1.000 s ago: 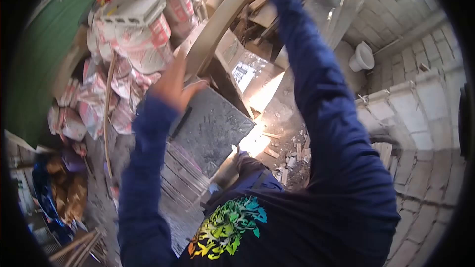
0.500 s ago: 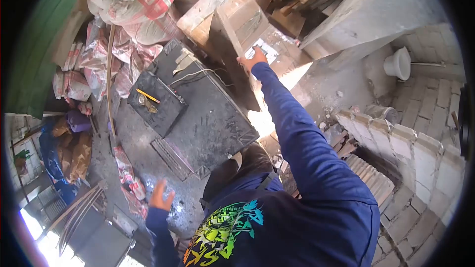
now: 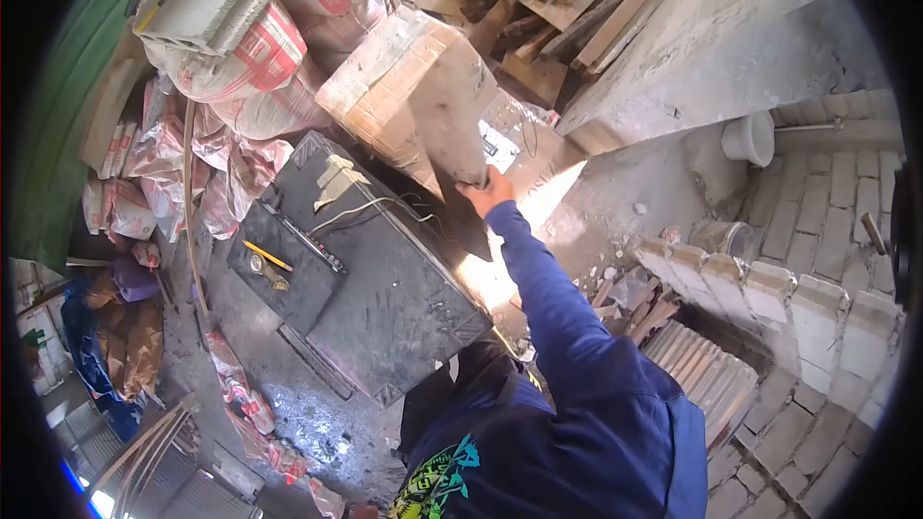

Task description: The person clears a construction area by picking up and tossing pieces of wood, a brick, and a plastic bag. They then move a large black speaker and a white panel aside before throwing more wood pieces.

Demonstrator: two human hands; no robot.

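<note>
My right hand is closed on the near edge of a cardboard box, beside a white label on its side. The box stands past a black speaker-like cabinet. On the cabinet's left part lie a yellow pencil, a small round metal object, a dark metal bar and a pale cable. My left hand is out of the frame.
Red and white sacks are piled at the upper left, with a concrete block on top. Scrap wood lies at the top. A low block wall and a white bucket are on the right.
The box flap by my right hand has swung down toward me, and the hand has moved lower. My left hand has left the view. The camera view has shifted.
</note>
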